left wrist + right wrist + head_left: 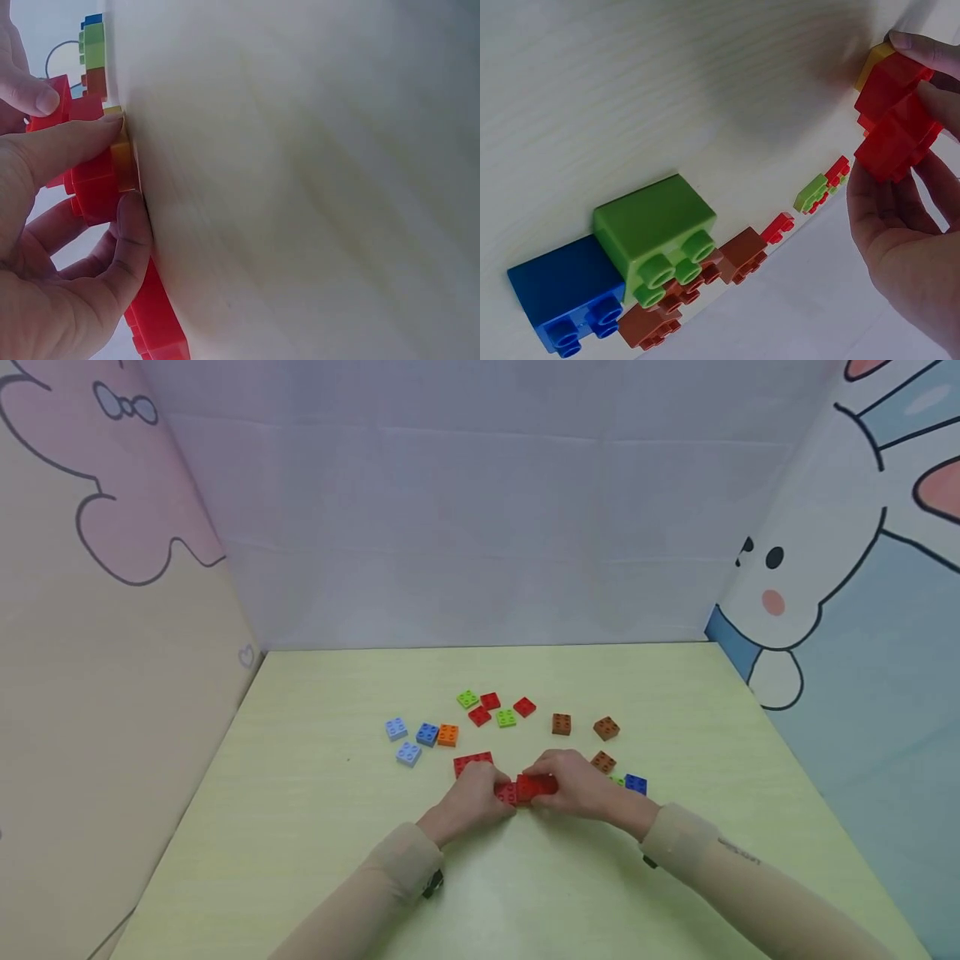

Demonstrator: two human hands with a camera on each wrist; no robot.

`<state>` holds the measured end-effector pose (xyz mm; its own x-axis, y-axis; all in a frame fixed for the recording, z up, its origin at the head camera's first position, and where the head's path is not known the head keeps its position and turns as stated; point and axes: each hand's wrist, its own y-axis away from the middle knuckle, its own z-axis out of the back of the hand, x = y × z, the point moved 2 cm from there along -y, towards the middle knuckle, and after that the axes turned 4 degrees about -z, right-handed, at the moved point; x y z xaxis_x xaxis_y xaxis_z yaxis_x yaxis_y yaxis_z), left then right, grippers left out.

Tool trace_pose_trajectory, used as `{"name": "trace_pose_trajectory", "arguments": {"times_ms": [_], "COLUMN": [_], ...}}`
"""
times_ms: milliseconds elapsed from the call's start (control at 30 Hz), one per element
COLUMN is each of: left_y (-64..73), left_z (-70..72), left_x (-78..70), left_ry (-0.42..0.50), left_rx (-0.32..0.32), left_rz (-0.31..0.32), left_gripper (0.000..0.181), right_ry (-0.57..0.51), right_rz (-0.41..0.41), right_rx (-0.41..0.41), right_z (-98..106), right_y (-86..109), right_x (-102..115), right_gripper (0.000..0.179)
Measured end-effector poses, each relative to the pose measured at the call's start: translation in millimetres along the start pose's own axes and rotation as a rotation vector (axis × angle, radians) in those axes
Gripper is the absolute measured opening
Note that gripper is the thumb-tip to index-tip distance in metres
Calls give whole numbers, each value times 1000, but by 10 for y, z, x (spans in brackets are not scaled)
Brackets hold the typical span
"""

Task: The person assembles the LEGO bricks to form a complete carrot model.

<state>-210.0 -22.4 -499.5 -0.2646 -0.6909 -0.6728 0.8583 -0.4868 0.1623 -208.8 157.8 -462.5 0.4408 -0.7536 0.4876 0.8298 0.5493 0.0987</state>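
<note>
While the table [480,902] spreads beneath your sleeves [352,893], your left hand [472,793] and right hand [573,785] meet near its middle, both narrowed round blocks. Just beyond your left hand lies the long red block [474,757]. Your left hand grips the lower red block [96,191], a yellow block [872,69] under it; your right pinches the upper red block [900,142]. You cannot tell whether those 2 reds are joined. Near your right hand sit 3 brown blocks [561,724], 1 green block [656,225] and 1 blue block [566,289]. Farther off lie 3 small red blocks [524,707] and 2 lime blocks [506,718].
</note>
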Motion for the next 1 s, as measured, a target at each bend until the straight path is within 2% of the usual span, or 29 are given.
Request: {"name": "trace_pose_trajectory", "arguments": {"times_ms": [233,1000], "left_y": [-29,-22], "left_z": [-15,-27], "left_x": [11,38], "left_ry": [17,26], "left_rx": [-14,-5], "left_rz": [-29,23], "left_gripper": [22,22], "right_ry": [13,-26], "right_rz": [0,-11], "right_rx": [-4,-1], "right_z": [10,-11], "right_y": [-12,-36], "right_x": [6,-4], "right_gripper": [35,35]}}
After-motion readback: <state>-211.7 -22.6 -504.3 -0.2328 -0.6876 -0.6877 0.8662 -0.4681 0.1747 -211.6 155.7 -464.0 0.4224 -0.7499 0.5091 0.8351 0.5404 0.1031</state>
